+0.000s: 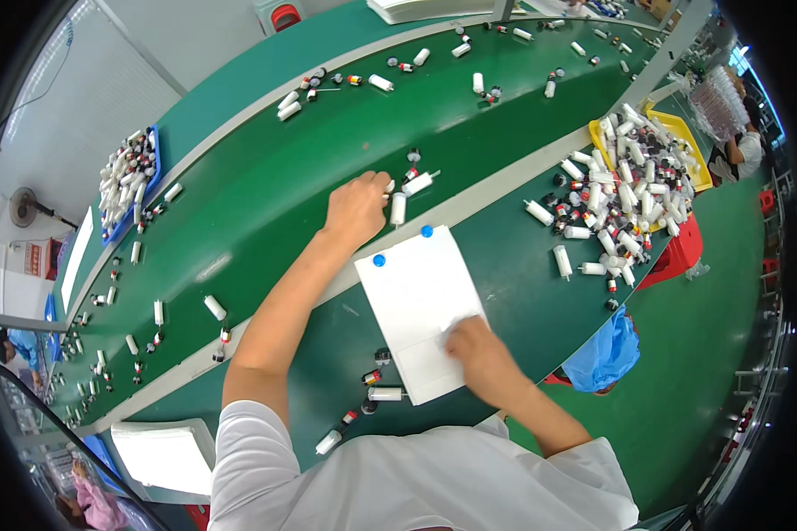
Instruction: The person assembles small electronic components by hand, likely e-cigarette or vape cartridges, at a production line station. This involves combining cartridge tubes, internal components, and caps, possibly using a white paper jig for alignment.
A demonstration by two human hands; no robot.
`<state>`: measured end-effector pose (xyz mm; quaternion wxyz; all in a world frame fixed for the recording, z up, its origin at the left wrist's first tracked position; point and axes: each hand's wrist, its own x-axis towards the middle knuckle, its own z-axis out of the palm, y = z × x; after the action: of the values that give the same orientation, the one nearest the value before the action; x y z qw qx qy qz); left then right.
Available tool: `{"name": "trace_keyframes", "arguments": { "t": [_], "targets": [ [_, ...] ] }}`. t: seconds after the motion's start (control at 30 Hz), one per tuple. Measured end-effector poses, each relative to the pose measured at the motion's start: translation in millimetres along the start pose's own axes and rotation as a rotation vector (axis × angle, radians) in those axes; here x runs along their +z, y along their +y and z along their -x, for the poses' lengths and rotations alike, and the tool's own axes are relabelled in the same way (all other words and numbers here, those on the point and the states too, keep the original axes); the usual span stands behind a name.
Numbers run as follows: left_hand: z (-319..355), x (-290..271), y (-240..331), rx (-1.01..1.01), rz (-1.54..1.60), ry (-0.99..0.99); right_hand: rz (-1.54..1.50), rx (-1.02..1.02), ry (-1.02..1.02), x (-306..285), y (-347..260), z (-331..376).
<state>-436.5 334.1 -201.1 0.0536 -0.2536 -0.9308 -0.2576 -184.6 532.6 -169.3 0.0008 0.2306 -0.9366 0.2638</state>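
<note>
My left hand (356,208) reaches over the green conveyor belt (301,168), its fingers curled at a small pale part that I cannot make out. Beside those fingertips lie a white plastic cylinder (398,210), another white cylinder with a thin stem (419,183) and small black and red pieces (413,165). Over the lower part of a white paper sheet or pad (412,283) is my right hand (478,347), smeared by motion, so its fingers do not show clearly. Two blue round buttons (379,260) sit along the paper's far edge.
A yellow tray (700,177) overflows with white cylinders and dark pieces at the right. Loose parts (385,395) lie left of the paper. A paper stack (164,456) sits lower left; a blue tray of parts (158,164) stands across the belt. People work farther off.
</note>
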Motion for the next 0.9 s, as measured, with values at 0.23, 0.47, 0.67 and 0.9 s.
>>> {"name": "trace_keyframes", "arguments": {
  "t": [0.23, 0.47, 0.67, 0.9],
  "targets": [
    [69.5, -38.0, 6.4, -0.305, 1.056, -0.122, -0.193, 0.243, 0.499, -40.2, 3.5, -56.3],
    [135.3, -50.2, 51.1, -0.299, 1.409, -0.166, -0.57, 0.199, 0.295, -2.8, -26.5, -82.2],
    [175.1, -57.2, 42.2, -0.335, 1.239, -0.306, -0.787, 0.532, 0.089, -30.5, -26.3, -77.2],
    [170.0, -61.1, 62.0, -0.355, 1.581, -0.284, -0.868, 0.133, 0.078, -18.1, -44.5, -67.1]
  ]
}}
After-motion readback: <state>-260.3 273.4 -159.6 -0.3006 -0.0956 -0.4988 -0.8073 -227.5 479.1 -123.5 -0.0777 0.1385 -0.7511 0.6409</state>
